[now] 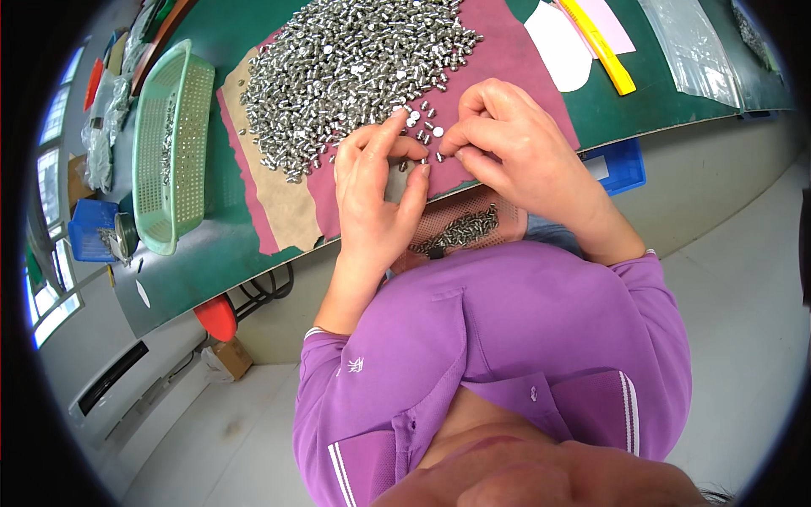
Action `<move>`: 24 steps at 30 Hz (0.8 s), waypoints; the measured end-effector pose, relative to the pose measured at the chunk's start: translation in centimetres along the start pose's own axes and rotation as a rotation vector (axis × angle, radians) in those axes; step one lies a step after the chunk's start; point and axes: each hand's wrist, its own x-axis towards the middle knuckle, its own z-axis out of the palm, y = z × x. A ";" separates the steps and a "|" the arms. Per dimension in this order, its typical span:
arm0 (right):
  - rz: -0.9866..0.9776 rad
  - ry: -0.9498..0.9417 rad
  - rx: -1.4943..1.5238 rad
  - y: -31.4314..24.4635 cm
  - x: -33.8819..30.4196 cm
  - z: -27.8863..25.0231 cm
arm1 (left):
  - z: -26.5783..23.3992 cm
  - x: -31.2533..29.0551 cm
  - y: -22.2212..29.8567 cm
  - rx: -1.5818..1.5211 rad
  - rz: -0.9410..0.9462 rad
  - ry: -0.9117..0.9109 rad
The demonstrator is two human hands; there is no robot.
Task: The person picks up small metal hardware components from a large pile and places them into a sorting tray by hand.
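A large heap of small silvery metal fasteners (355,68) lies on a dark red cloth (507,51) with a tan sheet (283,203) at its left. Several loose ones are scattered off the heap's right edge, between my hands. My left hand (376,182) has its thumb and index fingertips nearly together on one small metal fastener (424,160). Close by on the right, my right hand (515,148) is pinched, with another fastener (439,157) at its fingertips. The pieces are too small to make out their exact kind. Below the table edge, a pink perforated basket (511,221) holds more fasteners.
A pale green perforated basket (152,144) stands at the left on the green table (194,275). A blue bin (89,232) is farther left. To the right lie a yellow cutter-like tool (601,46), white paper (557,51) and clear plastic bags (693,51). Another blue bin (625,165) sits below the table edge.
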 end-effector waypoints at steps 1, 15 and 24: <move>0.001 0.000 0.000 0.0 0.0 0.0 | 0.0 0.0 -0.1 0.000 0.000 -0.001; -0.018 -0.020 0.050 0.0 0.3 -0.2 | -0.1 0.1 0.1 -0.022 -0.011 -0.013; 0.087 0.001 0.055 -0.5 0.2 -0.4 | -0.1 0.0 0.0 -0.004 0.002 -0.001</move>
